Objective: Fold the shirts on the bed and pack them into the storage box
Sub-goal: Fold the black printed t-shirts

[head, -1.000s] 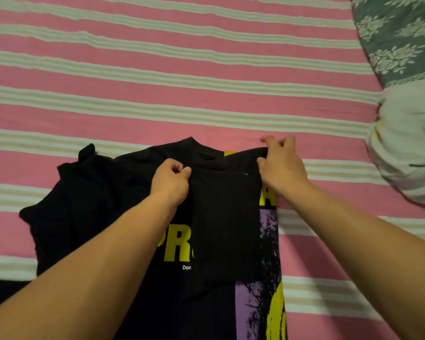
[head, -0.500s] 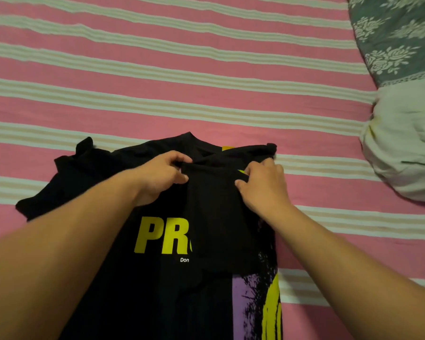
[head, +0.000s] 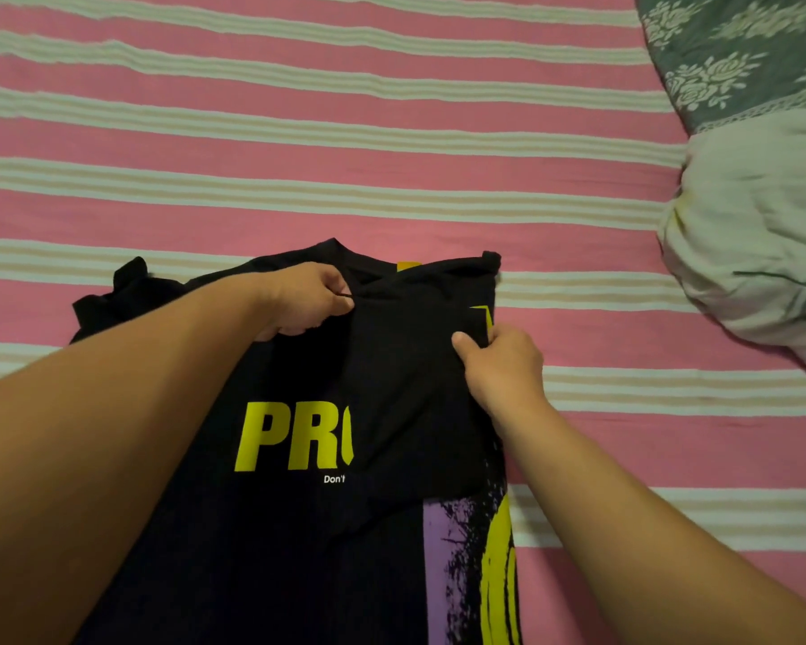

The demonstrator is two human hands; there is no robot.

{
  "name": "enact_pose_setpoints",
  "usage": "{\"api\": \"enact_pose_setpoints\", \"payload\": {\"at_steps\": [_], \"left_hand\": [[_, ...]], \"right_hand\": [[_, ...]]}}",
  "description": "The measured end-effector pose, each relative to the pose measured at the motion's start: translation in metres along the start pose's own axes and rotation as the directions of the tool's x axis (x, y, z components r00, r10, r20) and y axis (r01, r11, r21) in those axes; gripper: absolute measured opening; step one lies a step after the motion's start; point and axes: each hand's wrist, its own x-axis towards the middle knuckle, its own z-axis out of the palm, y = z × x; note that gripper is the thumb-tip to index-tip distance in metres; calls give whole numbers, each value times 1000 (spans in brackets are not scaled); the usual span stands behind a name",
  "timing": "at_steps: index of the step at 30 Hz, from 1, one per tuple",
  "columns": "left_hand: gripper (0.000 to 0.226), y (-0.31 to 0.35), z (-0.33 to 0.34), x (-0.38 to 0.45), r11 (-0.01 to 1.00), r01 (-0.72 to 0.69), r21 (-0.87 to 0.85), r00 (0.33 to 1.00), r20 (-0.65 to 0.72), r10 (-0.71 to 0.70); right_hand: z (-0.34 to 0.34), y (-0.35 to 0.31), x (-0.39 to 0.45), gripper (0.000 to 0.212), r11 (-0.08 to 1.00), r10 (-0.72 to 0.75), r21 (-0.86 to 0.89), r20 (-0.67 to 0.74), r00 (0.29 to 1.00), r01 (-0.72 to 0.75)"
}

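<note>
A black shirt (head: 406,402) with yellow letters and a purple and yellow print lies on the pink striped bed (head: 345,179), collar away from me. Its right side is folded inward over the print, covering part of the lettering. My left hand (head: 306,300) pinches the folded flap's top corner near the collar. My right hand (head: 501,360) grips the fold's right edge lower down, thumb on top of the cloth. The left sleeve lies spread out at the left. No storage box is in view.
A grey-green floral pillow (head: 736,53) lies at the top right corner. Below it, at the right edge, sits a bundle of pale white cloth (head: 754,235). The striped sheet stretches bare beyond the shirt's collar.
My right hand slid from the flap's top corner down and right along the fold's edge. My left hand shifted slightly left, uncovering more yellow lettering. The camera moved closer.
</note>
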Motion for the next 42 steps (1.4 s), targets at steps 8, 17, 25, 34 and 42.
{"api": "enact_pose_setpoints", "payload": {"at_steps": [8, 17, 25, 34, 42], "left_hand": [[21, -4, 29, 8, 991, -49, 127, 922, -376, 94], [68, -51, 172, -120, 810, -152, 567, 872, -310, 380], [73, -61, 178, -113, 775, -149, 614, 962, -91, 257], [56, -124, 16, -166, 985, 172, -33, 665, -733, -141], [34, -219, -58, -129, 919, 281, -278, 738, -550, -392]], "right_hand": [[-7, 37, -43, 20, 976, 16, -216, 68, 998, -1], [-9, 30, -41, 53, 596, -695, -536, 28, 719, 597], [11, 51, 15, 77, 337, -504, -703, 427, 751, 626], [54, -35, -70, 79, 313, -564, -596, 509, 650, 739], [107, -11, -72, 87, 257, -408, -657, 591, 696, 709]]}}
